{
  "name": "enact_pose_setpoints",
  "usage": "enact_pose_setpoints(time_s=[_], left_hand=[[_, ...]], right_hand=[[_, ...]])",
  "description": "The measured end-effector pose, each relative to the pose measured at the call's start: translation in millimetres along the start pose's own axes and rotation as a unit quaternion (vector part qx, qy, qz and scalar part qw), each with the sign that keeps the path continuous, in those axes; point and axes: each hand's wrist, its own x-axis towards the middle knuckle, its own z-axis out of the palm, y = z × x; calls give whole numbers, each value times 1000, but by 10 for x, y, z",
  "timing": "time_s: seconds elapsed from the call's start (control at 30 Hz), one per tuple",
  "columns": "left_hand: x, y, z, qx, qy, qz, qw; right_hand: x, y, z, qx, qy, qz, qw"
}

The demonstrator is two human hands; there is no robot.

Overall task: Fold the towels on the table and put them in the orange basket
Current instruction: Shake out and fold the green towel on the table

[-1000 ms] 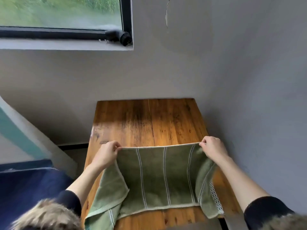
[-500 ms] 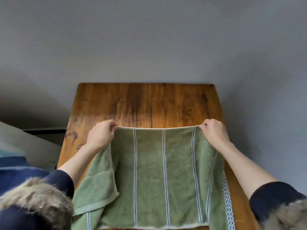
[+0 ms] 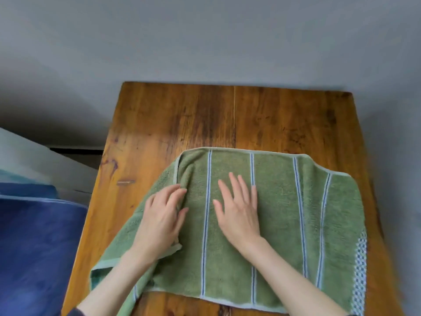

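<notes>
A green towel [image 3: 273, 215] with pale lengthwise stripes is spread over the near half of a wooden bench [image 3: 205, 115]. It is folded over on itself: an upper layer is laid across the middle, while a lower layer is seen projecting at the left, where its pale-edged corner reaches the bench's left edge. At the right, a band of checked trim is seen along the towel's edge, close to the right side of the bench. The near edge of the towel lies just short of the bench's near edge, and the far edge is drawn in a slightly curved line across the middle of the boards.

The left hand [image 3: 163, 218] is laid on the left part of the towel, at the vertical edge of the upper layer. Its fingers [image 3: 175, 192] are bent loosely against a ridge of cloth there; whether the cloth is pinched in this grip cannot be told. The right hand [image 3: 239, 210] is pressed flat on the upper layer between two stripes, fingers straight and slightly spread, its grip released and nothing held.

The far half of the bench is left bare wood. A grey wall [image 3: 205, 42] is seen behind the bench, and dark blue fabric [image 3: 34, 247] at the left.
</notes>
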Motion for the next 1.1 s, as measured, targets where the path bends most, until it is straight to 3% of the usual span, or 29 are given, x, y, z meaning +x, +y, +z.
enact_pose_setpoints(time_s=[0.1,0.2,0.3,0.4,0.47,0.53,0.63,0.97,1.03,1.1], left_hand=[[-362,-259,-9,46,-66,54,995],[-610,-482,-24,74,-116,85,987],[-688,-621,-54,46,-100,101,989],[-644,-705,-130,-21,-21,101,994],[-582,-752,-215,-129,14,24,991],[-466,-827,-338,-243,41,-91,965],[-192,-1019,-530,-290,80,-193,934],[914,-1781,-760,-38,147,-309,939],[868,-1657,-676,38,185,-255,948],[711,-1465,-491,74,165,-146,973]], right_hand=[[2,-306,275,-23,5,-22,999],[46,-483,499,-35,3,15,999],[30,-511,657,-90,12,37,995],[24,-522,698,-119,33,45,991],[25,-525,707,-131,33,51,990],[27,-528,710,-133,37,53,989],[26,-540,702,-128,43,55,989],[39,-546,717,-140,60,57,987],[42,-554,711,-140,62,57,987],[44,-560,706,-142,63,56,986]])
